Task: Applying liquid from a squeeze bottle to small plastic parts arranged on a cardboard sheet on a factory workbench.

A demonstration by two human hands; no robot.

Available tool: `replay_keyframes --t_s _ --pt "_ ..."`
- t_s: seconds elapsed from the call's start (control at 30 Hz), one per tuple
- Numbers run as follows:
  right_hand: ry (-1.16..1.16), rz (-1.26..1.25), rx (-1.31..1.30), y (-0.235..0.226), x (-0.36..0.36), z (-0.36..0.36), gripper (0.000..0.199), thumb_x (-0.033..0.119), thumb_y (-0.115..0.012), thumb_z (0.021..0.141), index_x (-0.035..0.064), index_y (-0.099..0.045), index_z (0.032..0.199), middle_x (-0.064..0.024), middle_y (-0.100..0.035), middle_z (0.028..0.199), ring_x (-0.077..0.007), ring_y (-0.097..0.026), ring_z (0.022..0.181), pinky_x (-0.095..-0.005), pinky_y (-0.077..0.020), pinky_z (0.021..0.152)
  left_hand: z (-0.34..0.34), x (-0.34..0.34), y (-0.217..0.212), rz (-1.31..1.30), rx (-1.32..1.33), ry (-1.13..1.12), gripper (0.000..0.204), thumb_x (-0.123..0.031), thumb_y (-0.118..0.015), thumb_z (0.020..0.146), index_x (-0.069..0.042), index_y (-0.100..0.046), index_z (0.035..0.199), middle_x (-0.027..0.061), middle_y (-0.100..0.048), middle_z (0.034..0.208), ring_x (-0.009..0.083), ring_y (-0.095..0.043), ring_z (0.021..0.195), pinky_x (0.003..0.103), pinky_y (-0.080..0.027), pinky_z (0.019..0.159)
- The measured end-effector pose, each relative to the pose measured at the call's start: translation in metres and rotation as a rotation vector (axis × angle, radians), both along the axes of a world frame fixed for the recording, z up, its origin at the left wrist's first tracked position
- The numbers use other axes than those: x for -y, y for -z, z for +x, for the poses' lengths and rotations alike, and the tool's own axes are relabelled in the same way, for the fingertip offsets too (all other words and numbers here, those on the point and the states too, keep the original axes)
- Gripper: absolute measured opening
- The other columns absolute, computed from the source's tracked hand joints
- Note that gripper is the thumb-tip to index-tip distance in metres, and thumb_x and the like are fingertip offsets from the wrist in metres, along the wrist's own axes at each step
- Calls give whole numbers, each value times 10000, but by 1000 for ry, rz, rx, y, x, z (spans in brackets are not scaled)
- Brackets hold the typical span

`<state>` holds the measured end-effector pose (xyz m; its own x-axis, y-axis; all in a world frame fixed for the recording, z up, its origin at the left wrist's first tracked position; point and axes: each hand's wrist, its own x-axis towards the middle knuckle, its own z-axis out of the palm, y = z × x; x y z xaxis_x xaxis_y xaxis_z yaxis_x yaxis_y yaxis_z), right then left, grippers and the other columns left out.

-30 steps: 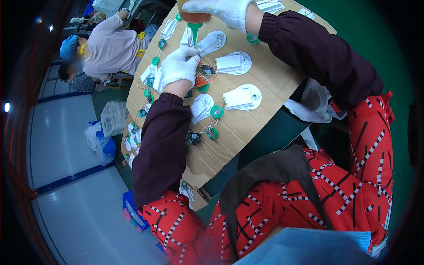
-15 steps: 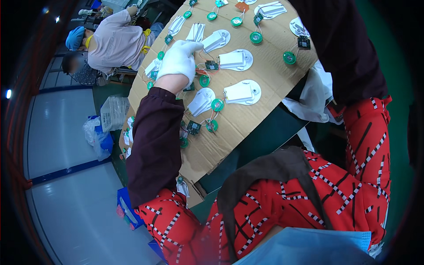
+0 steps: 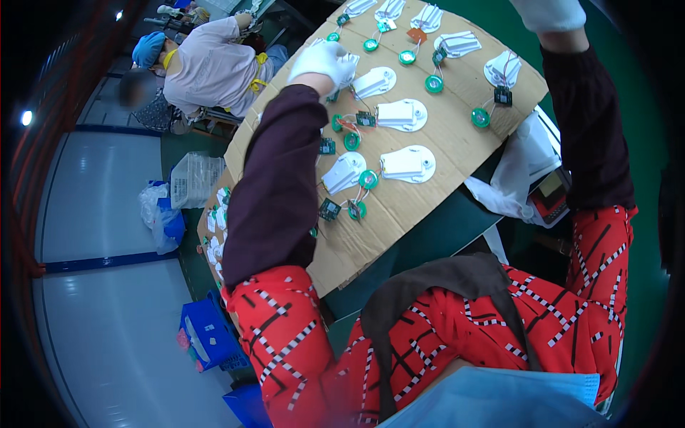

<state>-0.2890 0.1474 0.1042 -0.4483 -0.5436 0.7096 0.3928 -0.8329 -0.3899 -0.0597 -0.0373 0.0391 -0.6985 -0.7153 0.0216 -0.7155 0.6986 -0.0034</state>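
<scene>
My left hand, in a white glove, is over the far left part of a cardboard sheet. Its fingers are curled down against a white plastic housing that they partly cover; what they grip is hidden. At the top right edge, my right hand, also gloved, is lifted beyond the cardboard with its fingers out of the picture. Spread over the sheet are several white teardrop-shaped housings. Wired to them are round green speakers and small dark circuit boards. My left sleeve hides some parts.
White cloth or plastic hangs by the right edge of the cardboard, near a device with a small screen. On the left are a clear plastic basket and a blue bin. A co-worker in a blue cap sits farther off.
My left hand has moved farther away across the cardboard, its fingers now more curled. My right hand has come into view at the top right. The whole view has shifted slightly.
</scene>
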Motion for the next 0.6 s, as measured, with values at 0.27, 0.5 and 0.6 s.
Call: replay_keyframes --t_s 0.27,0.5,0.6 --pt "74 177 41 19 19 3 340 238 -562 915 18 -491 1164 -114 -603 1075 -249 -609 979 -386 -507 842 15 38 15 86 -2 -407 515 -384 -717 680 -13 -660 1033 179 -653 1033 284 -643 937 349 -491 837" --pt "-2 279 26 18 43 15 349 211 -552 918 -14 -473 1174 -125 -589 1074 -250 -610 962 -382 -512 824 48 60 34 300 -266 -525 448 -246 -691 727 -4 -583 1087 184 -649 1023 314 -631 951 358 -484 826" --pt "8 300 8 26 45 16 354 197 -564 911 -8 -464 1182 -127 -581 1078 -259 -606 964 -388 -516 822 36 18 15 120 -236 -247 516 -296 -663 763 5 -514 1155 215 -622 1070 333 -592 1032 368 -449 883"
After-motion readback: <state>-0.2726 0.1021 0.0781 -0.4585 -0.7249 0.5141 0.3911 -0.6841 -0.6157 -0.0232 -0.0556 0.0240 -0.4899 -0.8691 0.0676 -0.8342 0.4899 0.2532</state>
